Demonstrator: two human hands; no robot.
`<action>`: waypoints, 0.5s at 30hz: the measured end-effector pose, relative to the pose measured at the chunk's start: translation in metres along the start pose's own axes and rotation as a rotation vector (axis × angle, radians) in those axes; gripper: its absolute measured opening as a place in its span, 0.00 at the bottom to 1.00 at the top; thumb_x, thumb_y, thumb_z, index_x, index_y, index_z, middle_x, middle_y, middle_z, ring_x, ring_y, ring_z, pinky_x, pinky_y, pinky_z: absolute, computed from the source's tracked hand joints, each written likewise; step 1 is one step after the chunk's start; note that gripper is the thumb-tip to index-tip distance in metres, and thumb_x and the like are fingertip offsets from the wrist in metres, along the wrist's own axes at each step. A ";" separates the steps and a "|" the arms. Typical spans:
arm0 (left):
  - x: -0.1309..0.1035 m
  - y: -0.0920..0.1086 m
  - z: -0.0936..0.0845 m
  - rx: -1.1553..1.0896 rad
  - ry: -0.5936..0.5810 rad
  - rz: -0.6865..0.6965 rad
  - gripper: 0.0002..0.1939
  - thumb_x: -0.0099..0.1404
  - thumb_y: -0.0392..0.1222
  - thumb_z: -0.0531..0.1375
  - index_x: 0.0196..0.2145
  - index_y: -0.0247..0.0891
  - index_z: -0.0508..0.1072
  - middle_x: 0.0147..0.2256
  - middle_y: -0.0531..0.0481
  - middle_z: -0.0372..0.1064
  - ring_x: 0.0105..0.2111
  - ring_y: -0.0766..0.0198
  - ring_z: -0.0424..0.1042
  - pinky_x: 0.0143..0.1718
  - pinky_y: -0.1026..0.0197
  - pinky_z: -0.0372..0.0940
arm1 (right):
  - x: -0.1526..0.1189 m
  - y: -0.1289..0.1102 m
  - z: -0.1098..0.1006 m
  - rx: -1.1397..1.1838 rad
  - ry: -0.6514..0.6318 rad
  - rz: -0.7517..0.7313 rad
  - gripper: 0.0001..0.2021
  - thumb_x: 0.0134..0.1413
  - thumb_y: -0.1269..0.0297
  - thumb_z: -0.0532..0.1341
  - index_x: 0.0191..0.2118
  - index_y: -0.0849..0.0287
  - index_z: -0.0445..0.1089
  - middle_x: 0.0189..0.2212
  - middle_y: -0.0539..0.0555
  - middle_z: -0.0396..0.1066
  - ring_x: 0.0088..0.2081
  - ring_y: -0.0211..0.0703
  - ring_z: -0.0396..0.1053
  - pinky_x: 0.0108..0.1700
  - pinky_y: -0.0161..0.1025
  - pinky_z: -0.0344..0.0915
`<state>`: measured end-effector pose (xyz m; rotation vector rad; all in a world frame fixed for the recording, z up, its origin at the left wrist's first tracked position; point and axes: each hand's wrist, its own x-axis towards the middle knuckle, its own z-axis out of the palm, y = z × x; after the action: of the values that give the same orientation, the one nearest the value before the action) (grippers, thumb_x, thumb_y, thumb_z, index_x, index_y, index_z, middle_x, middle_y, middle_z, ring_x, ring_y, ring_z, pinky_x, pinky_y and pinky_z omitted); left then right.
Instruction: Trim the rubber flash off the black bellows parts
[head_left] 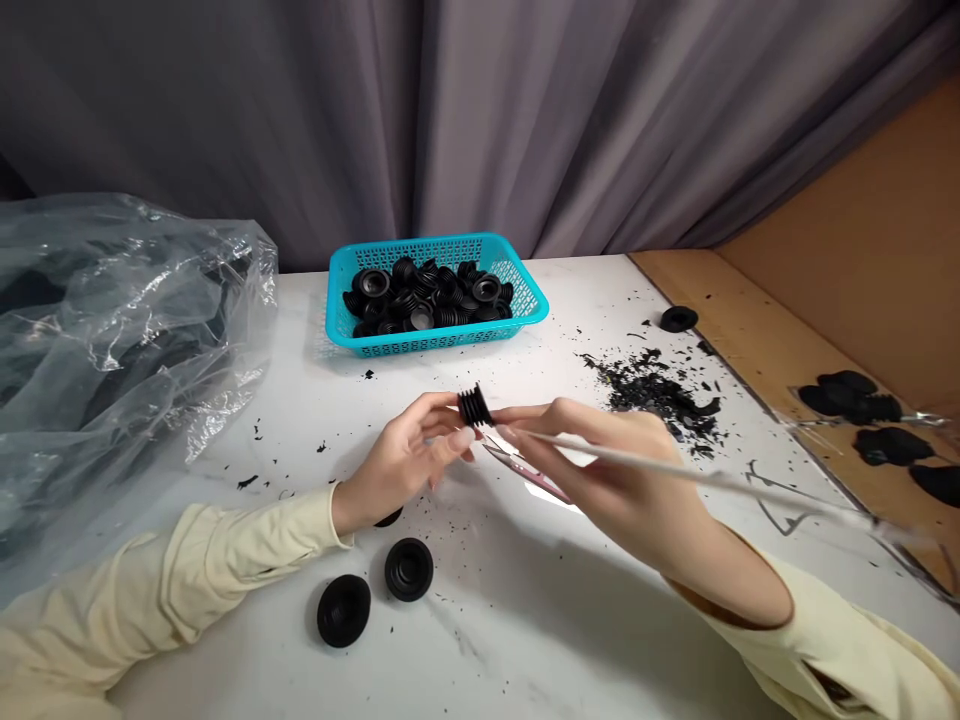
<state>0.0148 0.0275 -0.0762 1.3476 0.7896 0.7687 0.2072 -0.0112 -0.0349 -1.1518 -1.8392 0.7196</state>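
Observation:
My left hand [412, 445] pinches a small black ribbed rubber bellows [474, 405] between thumb and fingers, raised above the table. My right hand [607, 450] is closed, its fingertips touching the bellows' right end. A long thin pale rod [660, 468] runs from those fingertips across the hand to the right, its far end blurred. Beneath the right fingers a slim pinkish tool [531, 472] shows, partly hidden; I cannot tell whether it is held. Nearer me are two black rubber bellows, one round and ringed [409, 570], the other cup-like [343, 610]. Another is mostly behind my left wrist.
A blue plastic basket [450, 345] full of black bellows stands at the back. Crumpled clear plastic [135, 320] covers the left side. Black rubber scraps [660, 390] lie at right near a single bellows [679, 319]. Several black pieces [847, 395] rest on the wooden ledge.

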 end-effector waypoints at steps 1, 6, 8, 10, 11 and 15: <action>0.000 0.001 0.000 -0.001 0.010 0.002 0.21 0.62 0.54 0.58 0.45 0.35 0.63 0.35 0.45 0.68 0.32 0.63 0.70 0.17 0.69 0.59 | -0.002 0.001 0.001 -0.067 -0.044 -0.078 0.06 0.59 0.72 0.58 0.33 0.57 0.70 0.31 0.52 0.75 0.25 0.36 0.69 0.26 0.33 0.61; -0.001 -0.001 0.001 0.036 0.093 0.012 0.16 0.61 0.49 0.60 0.41 0.35 0.67 0.32 0.48 0.69 0.27 0.66 0.70 0.16 0.70 0.61 | 0.001 0.002 -0.003 -0.021 -0.201 0.023 0.07 0.58 0.68 0.59 0.29 0.57 0.69 0.28 0.52 0.75 0.28 0.41 0.72 0.29 0.35 0.63; -0.002 -0.004 0.002 0.083 0.118 0.049 0.16 0.60 0.47 0.62 0.43 0.37 0.68 0.36 0.47 0.69 0.30 0.65 0.71 0.17 0.70 0.63 | 0.006 0.001 -0.009 0.115 -0.225 0.253 0.13 0.55 0.63 0.62 0.21 0.56 0.64 0.24 0.52 0.74 0.35 0.47 0.74 0.30 0.35 0.64; -0.003 -0.005 0.003 0.168 0.147 0.097 0.15 0.59 0.44 0.63 0.43 0.38 0.69 0.39 0.47 0.70 0.35 0.63 0.71 0.19 0.70 0.65 | 0.010 0.000 -0.014 0.233 -0.229 0.450 0.18 0.53 0.59 0.63 0.18 0.55 0.59 0.22 0.53 0.72 0.40 0.51 0.73 0.34 0.37 0.65; -0.003 -0.006 0.003 0.214 0.158 0.121 0.14 0.59 0.42 0.63 0.43 0.38 0.69 0.39 0.47 0.70 0.37 0.62 0.71 0.21 0.70 0.65 | 0.011 0.000 -0.016 0.271 -0.216 0.510 0.19 0.52 0.58 0.64 0.17 0.55 0.59 0.21 0.53 0.71 0.40 0.52 0.73 0.35 0.38 0.65; -0.004 -0.008 0.004 0.351 0.164 0.253 0.14 0.59 0.38 0.63 0.43 0.38 0.69 0.41 0.45 0.68 0.39 0.62 0.70 0.24 0.69 0.67 | 0.011 0.002 -0.016 0.307 -0.193 0.599 0.19 0.51 0.55 0.65 0.18 0.55 0.60 0.18 0.50 0.66 0.35 0.50 0.72 0.34 0.39 0.63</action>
<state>0.0161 0.0216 -0.0841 1.7382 0.9239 0.9804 0.2194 0.0007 -0.0251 -1.4718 -1.4542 1.4399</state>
